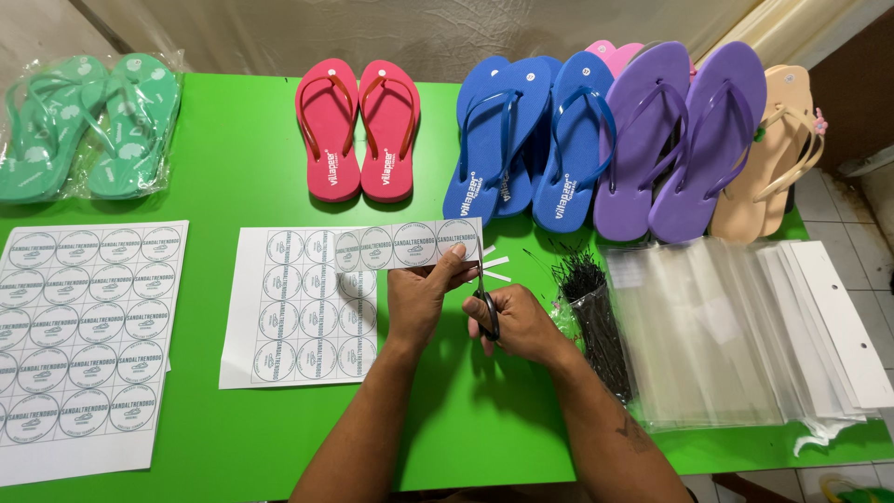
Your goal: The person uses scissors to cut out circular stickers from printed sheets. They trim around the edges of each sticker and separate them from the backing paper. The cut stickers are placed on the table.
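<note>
Label sheets (88, 340) left on table (484, 438); flip-flops (596, 140) along far edge; clear bags (717, 335) right; ties (596, 317) between.

Red flip-flops (358, 130), blue pairs (526, 140), clear bags (708, 335), green table (233, 186)

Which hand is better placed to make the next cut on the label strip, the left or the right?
The right hand, probably: it already holds the scissors at the strip's end, while the left hand holds the label strip level.
</note>
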